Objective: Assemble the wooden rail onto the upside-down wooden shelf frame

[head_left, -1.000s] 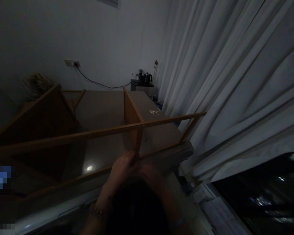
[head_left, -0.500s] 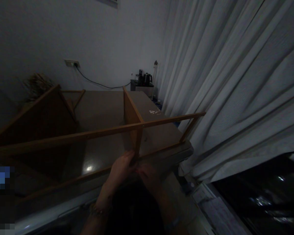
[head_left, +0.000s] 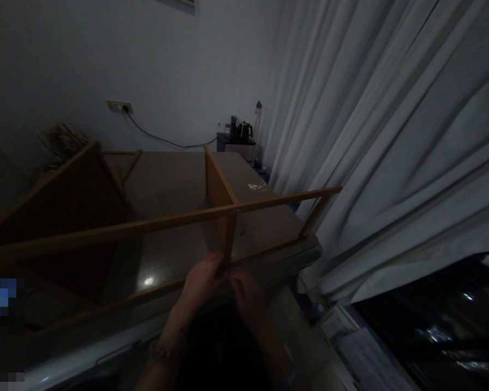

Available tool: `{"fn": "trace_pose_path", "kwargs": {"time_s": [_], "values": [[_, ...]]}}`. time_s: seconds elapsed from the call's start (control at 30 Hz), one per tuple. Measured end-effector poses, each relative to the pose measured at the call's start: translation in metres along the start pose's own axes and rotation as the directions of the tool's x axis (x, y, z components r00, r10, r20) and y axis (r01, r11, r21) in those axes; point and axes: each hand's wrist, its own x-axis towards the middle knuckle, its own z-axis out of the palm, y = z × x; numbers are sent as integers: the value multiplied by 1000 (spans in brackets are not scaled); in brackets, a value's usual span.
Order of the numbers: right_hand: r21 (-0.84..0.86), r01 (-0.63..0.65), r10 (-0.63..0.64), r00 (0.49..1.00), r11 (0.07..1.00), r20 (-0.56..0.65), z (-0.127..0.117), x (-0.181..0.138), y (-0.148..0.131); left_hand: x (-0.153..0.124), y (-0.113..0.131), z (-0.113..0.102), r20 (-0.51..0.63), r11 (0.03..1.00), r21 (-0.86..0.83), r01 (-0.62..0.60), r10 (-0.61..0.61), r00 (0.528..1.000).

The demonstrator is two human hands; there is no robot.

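Observation:
A wooden shelf frame lies on its side on the brown-topped table. My left hand is closed around the frame's lower rail, right where the middle shelf's short crosspiece meets it. Close beside it, on the near side of that joint, my right hand is closed with its fingertips pinched together. Whatever those fingertips hold, if anything, is too dark and small to make out. One shelf panel stands upright at the joint; a larger dark panel rises at the left.
Small pale bits lie on the tabletop beyond the middle panel. A black kettle stands on a small cabinet by the wall. A cord runs from a wall socket. White curtains hang at the right, close to the frame's end.
My right hand has shifted slightly, its fingers turning up at the joint. My left hand and the wooden frame stay where they were.

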Motion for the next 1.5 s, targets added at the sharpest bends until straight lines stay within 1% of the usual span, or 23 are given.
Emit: {"fn": "trace_pose_path", "kwargs": {"time_s": [0.2, 0.33, 0.47, 0.67, 0.8, 0.93, 1.0, 1.13, 1.23, 1.3, 1.43, 1.5], "values": [[36, -54, 55, 998, 998, -22, 0, -2, 3, -2, 3, -5, 10, 999, -5, -34, 35, 999], [22, -95, 95, 995, 995, -32, 0, -4, 5, -2, 5, -6, 17, 1000, 17, -21, 21, 1000], [3, -111, 111, 993, 994, -25, -3, -2, 3, -3, 5, -5, 12, 1000, 29, -6, 6, 1000], [-23, -114, 113, 993, 993, -23, -5, 1, -2, -3, 6, -8, 27, 999, 22, -45, 44, 999], [-41, -56, 56, 998, 998, 8, -5, 0, 2, -4, 4, -8, 39, 999, 21, -42, 41, 998], [-79, 41, -35, 997, 996, 69, -8, -1, 8, -4, 1, -5, 29, 998, 20, -59, 58, 998], [-98, 95, -85, 991, 991, 104, -11, -1, 11, -3, 1, -3, 26, 998, 28, -55, 55, 998], [-131, 189, -168, 974, 973, 155, -18, -1, 16, -3, 2, -3, 41, 999, 51, -7, 5, 999], [-150, 237, -210, 962, 960, 176, -22, -2, 21, -4, 2, -2, 34, 999, 45, -12, 10, 999], [-201, 279, -246, 954, 939, 174, -24, -3, 24, -4, 3, -2, 19, 999, 41, -24, 23, 1000], [-350, 379, -345, 925, 857, 157, -25, -4, 31, -3, 2, -1, -7, 998, 52, -25, 26, 1000], [-372, 394, -366, 919, 840, 148, -25, -4, 32, -3, 1, 0, -5, 998, 47, -37, 37, 999]]}}
